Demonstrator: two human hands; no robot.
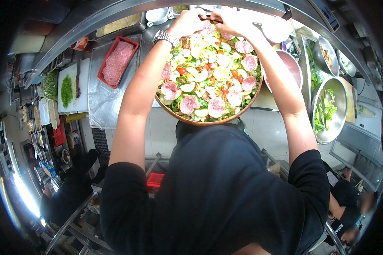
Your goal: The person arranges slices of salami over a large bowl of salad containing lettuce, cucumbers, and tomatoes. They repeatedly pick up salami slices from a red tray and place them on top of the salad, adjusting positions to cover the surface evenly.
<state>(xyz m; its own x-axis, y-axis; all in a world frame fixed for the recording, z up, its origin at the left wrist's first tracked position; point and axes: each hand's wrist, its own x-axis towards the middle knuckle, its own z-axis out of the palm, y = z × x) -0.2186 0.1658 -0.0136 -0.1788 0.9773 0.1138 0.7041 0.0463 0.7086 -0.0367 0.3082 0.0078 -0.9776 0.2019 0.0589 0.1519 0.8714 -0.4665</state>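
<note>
**Crowded counter, one open patch**

The salad bowl (208,121) fills the counter's middle. A red tray (117,61) lies to its left, steel bowls (327,110) crowd the right, and cups (157,16) line the far edge. Only the foil sheet (100,100) left of the bowl lies bare.

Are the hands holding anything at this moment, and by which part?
Both the left hand and right hand meet at the far rim of the salad bowl, seemingly pinching a meat slice; the exact grip cannot be told.

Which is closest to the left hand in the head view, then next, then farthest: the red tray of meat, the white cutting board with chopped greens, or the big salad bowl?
From the left hand:
1. Salad bowl, right beneath it.
2. Red tray of meat, to its left.
3. White cutting board, farther left.
</note>
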